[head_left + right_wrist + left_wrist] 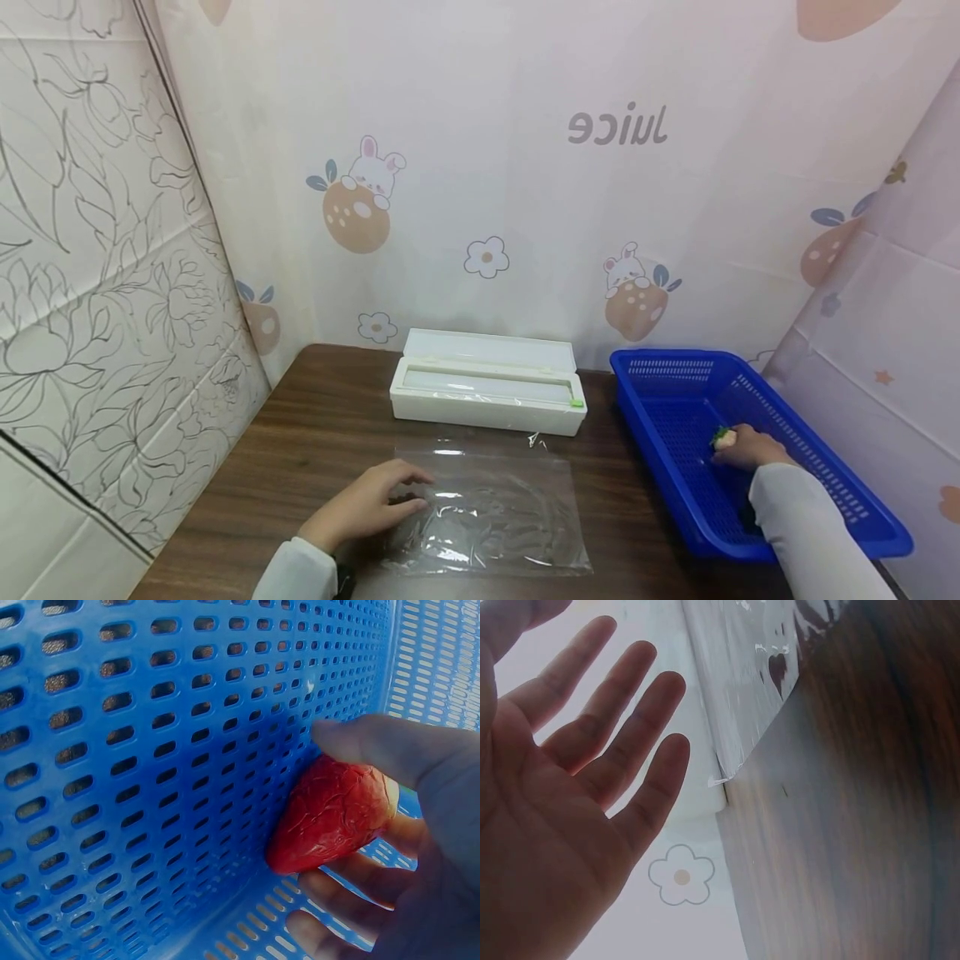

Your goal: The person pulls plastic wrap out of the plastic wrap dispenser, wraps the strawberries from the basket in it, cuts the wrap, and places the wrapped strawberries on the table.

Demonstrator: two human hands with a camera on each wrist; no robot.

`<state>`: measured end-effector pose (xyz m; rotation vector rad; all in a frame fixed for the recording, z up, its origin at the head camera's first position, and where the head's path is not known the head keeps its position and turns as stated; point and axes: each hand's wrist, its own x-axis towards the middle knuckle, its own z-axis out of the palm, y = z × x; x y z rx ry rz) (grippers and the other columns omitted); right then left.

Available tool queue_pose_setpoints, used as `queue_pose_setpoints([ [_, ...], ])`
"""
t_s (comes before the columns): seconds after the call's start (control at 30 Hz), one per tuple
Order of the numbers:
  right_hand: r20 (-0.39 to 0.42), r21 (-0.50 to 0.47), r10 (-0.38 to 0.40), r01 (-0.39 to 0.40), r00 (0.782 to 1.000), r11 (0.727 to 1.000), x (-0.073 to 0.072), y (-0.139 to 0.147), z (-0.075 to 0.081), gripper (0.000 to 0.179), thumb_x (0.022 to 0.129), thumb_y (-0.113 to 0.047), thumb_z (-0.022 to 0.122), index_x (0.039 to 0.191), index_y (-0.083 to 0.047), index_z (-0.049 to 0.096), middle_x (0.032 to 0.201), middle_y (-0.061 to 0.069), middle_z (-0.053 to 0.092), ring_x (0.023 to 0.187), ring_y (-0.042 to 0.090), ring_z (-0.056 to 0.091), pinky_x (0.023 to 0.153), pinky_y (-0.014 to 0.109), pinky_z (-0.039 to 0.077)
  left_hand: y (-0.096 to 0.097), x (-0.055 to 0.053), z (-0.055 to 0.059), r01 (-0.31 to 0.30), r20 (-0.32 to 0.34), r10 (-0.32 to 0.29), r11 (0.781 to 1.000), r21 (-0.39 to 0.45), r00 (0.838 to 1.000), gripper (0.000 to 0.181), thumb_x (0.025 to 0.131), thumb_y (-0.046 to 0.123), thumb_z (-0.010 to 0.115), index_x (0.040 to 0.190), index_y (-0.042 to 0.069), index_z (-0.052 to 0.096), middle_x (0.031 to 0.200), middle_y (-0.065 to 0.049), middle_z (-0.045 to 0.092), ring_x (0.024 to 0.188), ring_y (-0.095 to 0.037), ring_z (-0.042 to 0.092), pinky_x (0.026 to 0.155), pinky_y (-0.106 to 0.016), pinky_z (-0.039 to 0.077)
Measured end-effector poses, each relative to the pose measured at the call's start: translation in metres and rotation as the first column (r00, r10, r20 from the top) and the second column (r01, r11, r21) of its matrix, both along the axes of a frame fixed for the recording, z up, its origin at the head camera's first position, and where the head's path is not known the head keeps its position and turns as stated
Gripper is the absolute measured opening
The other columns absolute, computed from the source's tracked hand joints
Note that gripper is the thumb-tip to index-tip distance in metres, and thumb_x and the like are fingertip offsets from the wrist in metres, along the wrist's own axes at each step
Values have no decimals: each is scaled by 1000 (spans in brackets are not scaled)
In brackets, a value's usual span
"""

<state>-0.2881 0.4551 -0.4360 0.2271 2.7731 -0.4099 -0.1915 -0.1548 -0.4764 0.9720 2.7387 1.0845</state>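
My right hand (750, 447) reaches into the blue basket (652, 467) and holds a red, cone-shaped strawberry-like fruit (334, 814). In the right wrist view, the thumb lies over its upper side and the fingers curl beneath. The fruit has a pale top, and some green leaf (722, 433) shows in the head view. My left hand (367, 504) hovers by the left edge of a sheet of clear plastic film (502, 508). Its fingers are loosely bent, with an empty palm in the left wrist view.
Behind the film stands a white cling film box (487, 412) with its lid (491, 350) raised and a small green slider (577, 403) at its right end. The brown wooden table (247, 508) meets a patterned wall cloth at the back.
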Motion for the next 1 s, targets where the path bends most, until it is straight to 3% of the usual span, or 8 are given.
queue_pose_setpoints([
  [0.17,11,-11,-3,3,1000,1000,-7,7,-9,76,76,-32,69,118,23,36,103,37,53,93,49,49,85,67,38,-2,0,0,-5,-4,5,1000,7,1000,30,90,32,61,116,17,61,113,8,61,103,-11,54,88,-41,51],
  [0.37,16,-65,26,-25,1000,998,-11,13,-14,61,73,-28,72,107,18,50,86,21,59,79,34,53,73,56,46,-2,1,0,2,-5,-2,1000,18,1000,29,90,29,62,114,14,61,112,5,62,102,-12,55,88,-41,52],
  [0.67,5,-57,16,-16,1000,998,-4,7,-8,62,74,-27,70,105,21,48,86,25,58,79,36,53,72,54,47,-6,0,1,-26,13,26,1000,17,1000,31,90,35,61,114,16,61,112,6,62,102,-12,55,87,-43,52],
  [1.0,31,-101,-59,62,998,993,-2,11,-7,82,76,-39,69,111,24,31,93,35,50,83,40,51,75,55,46,-15,0,1,-86,37,86,996,-4,996,33,89,36,61,117,19,60,114,6,61,102,-18,55,87,-46,51],
])
